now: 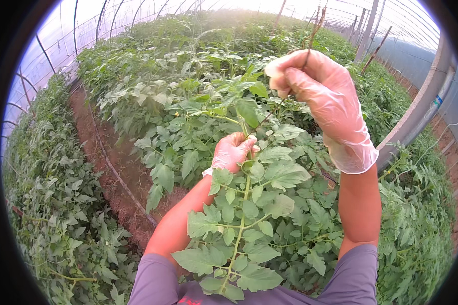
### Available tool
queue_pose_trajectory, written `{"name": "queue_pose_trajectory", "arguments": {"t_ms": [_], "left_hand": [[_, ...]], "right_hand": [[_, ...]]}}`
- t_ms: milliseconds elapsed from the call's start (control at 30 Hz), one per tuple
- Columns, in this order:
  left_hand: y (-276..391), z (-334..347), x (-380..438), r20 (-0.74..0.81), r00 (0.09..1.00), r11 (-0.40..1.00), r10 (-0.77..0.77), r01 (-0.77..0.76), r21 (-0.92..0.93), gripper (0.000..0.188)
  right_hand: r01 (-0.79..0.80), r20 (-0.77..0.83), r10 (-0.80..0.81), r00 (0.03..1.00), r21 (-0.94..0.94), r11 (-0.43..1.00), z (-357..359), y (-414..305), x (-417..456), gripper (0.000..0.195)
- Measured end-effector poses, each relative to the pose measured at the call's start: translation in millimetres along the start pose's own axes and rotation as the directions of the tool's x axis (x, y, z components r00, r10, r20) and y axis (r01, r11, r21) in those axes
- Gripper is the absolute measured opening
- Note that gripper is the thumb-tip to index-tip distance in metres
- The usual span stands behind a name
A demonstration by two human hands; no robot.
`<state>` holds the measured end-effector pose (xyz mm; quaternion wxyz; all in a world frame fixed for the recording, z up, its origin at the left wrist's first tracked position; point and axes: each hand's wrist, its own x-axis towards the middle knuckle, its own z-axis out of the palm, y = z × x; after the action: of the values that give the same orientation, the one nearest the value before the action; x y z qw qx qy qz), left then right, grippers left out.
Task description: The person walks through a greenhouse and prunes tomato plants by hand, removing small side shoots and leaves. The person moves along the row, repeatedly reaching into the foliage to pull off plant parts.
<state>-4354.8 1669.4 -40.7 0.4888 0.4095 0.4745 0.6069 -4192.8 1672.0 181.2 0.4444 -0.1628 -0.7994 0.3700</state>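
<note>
My left hand point(233, 151), in a thin clear glove, pinches the stem of a tomato plant near its upper part, where a dark string point(269, 115) meets the stem. From there the string runs up to my right hand point(320, 87), gloved likewise, which is raised higher and to the right with its fingers closed on the string. A long compound tomato leaf point(242, 225) hangs from near my left hand towards my chest. The plant's leafy top point(248, 108) stands between my two hands.
Dense rows of tomato plants point(53, 183) lie on both sides. A bare soil path point(110, 164) with a thin hose point(118, 175) runs at left. A curved greenhouse post point(416, 114) rises at right, close to my right forearm. Wooden stakes point(377, 49) stand behind.
</note>
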Motion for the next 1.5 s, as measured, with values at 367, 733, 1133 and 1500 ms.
{"name": "queue_pose_trajectory", "arguments": {"t_ms": [367,733,1133,1500], "left_hand": [[-32,-13,-49,0.472,0.801,0.786,0.368,-0.539,0.301,0.021],[9,21,-42,0.484,0.831,0.403,0.276,-0.557,0.726,0.027],[33,23,-30,0.529,0.840,0.472,0.121,-0.517,0.714,0.025],[-6,17,-14,0.482,0.870,0.911,0.105,-0.278,0.304,0.029]], "right_hand": [[-0.392,-0.125,0.375,0.919,-0.164,0.905,-59,51,20,0.022],[0.060,-0.299,-0.220,0.929,-0.465,0.883,-69,9,-28,0.042],[0.147,0.001,-0.246,0.969,-0.805,0.575,-74,114,-48,0.041],[-0.111,-0.157,0.045,0.987,-0.444,0.889,-38,131,63,0.060]]}}
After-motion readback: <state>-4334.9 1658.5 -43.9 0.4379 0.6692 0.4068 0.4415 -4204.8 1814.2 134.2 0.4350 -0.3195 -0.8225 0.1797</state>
